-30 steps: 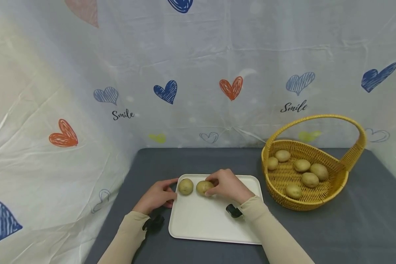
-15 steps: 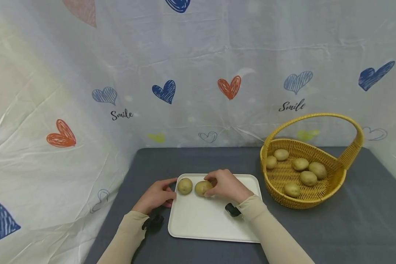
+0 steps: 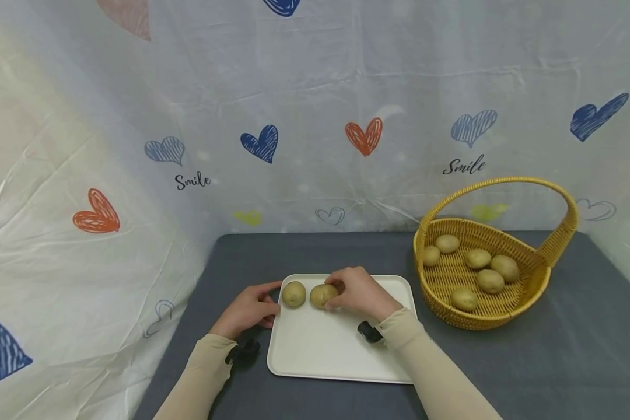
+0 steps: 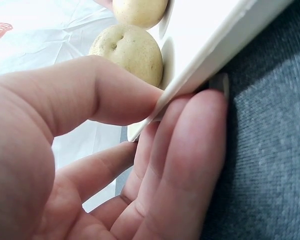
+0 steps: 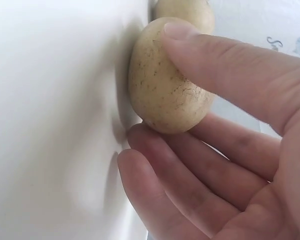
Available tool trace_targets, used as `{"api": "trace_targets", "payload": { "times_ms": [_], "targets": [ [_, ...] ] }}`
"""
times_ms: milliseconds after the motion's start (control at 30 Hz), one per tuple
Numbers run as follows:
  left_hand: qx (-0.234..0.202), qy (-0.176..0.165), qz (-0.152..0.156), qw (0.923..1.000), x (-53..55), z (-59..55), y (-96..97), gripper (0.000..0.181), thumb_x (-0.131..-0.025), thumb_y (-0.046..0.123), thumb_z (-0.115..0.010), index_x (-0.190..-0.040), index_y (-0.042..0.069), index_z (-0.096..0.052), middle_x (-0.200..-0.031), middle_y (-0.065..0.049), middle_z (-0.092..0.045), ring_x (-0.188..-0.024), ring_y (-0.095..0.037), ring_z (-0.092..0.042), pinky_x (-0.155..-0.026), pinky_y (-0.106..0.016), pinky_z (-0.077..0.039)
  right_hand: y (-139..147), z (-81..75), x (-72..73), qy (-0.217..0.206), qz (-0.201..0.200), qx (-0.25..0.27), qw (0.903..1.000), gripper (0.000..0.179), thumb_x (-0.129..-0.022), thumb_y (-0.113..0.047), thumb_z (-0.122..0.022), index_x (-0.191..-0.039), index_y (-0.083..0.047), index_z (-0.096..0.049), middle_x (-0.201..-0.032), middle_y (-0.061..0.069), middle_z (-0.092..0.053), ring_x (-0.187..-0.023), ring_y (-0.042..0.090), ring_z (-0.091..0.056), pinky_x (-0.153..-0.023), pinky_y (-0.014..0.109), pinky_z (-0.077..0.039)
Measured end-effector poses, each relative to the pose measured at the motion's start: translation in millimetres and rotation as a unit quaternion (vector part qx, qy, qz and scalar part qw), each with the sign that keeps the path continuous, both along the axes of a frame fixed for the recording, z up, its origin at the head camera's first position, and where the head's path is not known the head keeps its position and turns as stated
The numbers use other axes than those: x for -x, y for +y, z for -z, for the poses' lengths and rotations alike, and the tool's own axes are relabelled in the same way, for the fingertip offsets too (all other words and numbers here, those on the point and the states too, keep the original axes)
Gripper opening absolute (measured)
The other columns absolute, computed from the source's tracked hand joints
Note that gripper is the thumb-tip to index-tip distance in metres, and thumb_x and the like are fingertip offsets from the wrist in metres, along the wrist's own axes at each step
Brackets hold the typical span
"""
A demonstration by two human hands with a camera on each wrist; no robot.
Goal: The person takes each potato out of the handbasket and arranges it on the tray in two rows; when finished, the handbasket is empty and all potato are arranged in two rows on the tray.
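Observation:
A white rectangular tray (image 3: pixel 325 350) lies on the dark cloth. At its left edge my left hand (image 3: pixel 245 310) pinches the rim, thumb on top and fingers curled beneath, as the left wrist view shows. One potato (image 3: pixel 294 294) sits in the tray's far left corner. To the right of it, a second potato (image 3: pixel 321 296) rests on the tray, and my right hand (image 3: pixel 362 293) grips it between thumb and fingers. In the right wrist view the thumb presses on this potato (image 5: pixel 162 85) from one side, with the fingers against its lower end.
A yellow wicker basket (image 3: pixel 483 322) with a tall arched handle stands right of the tray, holding several potatoes (image 3: pixel 490 281). Grey cloth (image 3: pixel 556 361) covers the table. Behind it hangs a white curtain (image 3: pixel 304 76) printed with hearts.
Both hands keep their hold and barely move. The whole head view has shifted slightly; the potatoes and the tray keep their places relative to each other.

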State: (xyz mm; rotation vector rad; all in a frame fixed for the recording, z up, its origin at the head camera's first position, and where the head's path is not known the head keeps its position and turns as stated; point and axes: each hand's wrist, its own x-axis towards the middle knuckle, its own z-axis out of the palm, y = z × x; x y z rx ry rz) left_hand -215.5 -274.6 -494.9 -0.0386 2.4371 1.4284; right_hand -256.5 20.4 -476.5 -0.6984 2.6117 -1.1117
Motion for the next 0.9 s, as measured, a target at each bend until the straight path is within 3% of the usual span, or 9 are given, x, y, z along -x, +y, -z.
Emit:
{"api": "trace_targets", "payload": {
  "times_ms": [400, 533, 767, 900],
  "targets": [
    [0.002, -0.002, 0.002, 1.0000, -0.1, -1.5, 0.2, 0.073, -0.091, 0.006, -0.073, -0.161, 0.012, -0.053, -0.086, -0.012, -0.068, -0.067, -0.019, -0.070, -0.066, -0.035, -0.065, 1.8, -2.3, 0.2, -0.011, -0.001, -0.007, 0.9999, 0.058, -0.079, -0.020, -0.099, -0.130, -0.005, -0.077, -0.106, 0.002, -0.080, -0.095, 0.012, -0.072, -0.091, 0.037, -0.061],
    [0.003, 0.002, 0.011, 0.9999, 2.6, -1.2, 5.5, 0.074, -0.090, 0.007, -0.073, -0.162, 0.011, -0.052, -0.086, -0.012, -0.068, -0.067, -0.019, -0.070, -0.065, -0.035, -0.065, 13.6, -9.9, -3.1, 0.005, 0.009, -0.014, 0.9998, 0.061, -0.080, -0.026, -0.098, -0.133, -0.004, -0.076, -0.118, 0.006, -0.080, -0.105, 0.019, -0.075, -0.094, 0.039, -0.062],
    [0.009, -0.005, 0.011, 0.9999, 1.0, 3.1, 2.6, 0.076, -0.092, 0.007, -0.073, -0.163, 0.014, -0.050, -0.087, -0.012, -0.067, -0.067, -0.020, -0.069, -0.066, -0.035, -0.065, 37.8, -34.3, -26.6, 0.000, 0.020, 0.007, 0.9998, 0.054, -0.090, -0.031, -0.090, -0.137, -0.009, -0.074, -0.134, 0.008, -0.076, -0.117, 0.024, -0.072, -0.096, 0.043, -0.062],
    [0.016, -0.006, 0.002, 0.9999, -0.1, 0.9, 1.7, 0.077, -0.091, 0.007, -0.073, -0.164, 0.014, -0.049, -0.088, -0.013, -0.067, -0.069, -0.021, -0.069, -0.067, -0.036, -0.065, 67.9, -50.0, -44.7, 0.037, 0.001, -0.014, 0.9992, 0.049, -0.092, -0.030, -0.087, -0.136, -0.010, -0.075, -0.132, 0.006, -0.077, -0.114, 0.021, -0.073, -0.098, 0.045, -0.062]
  ]
}}
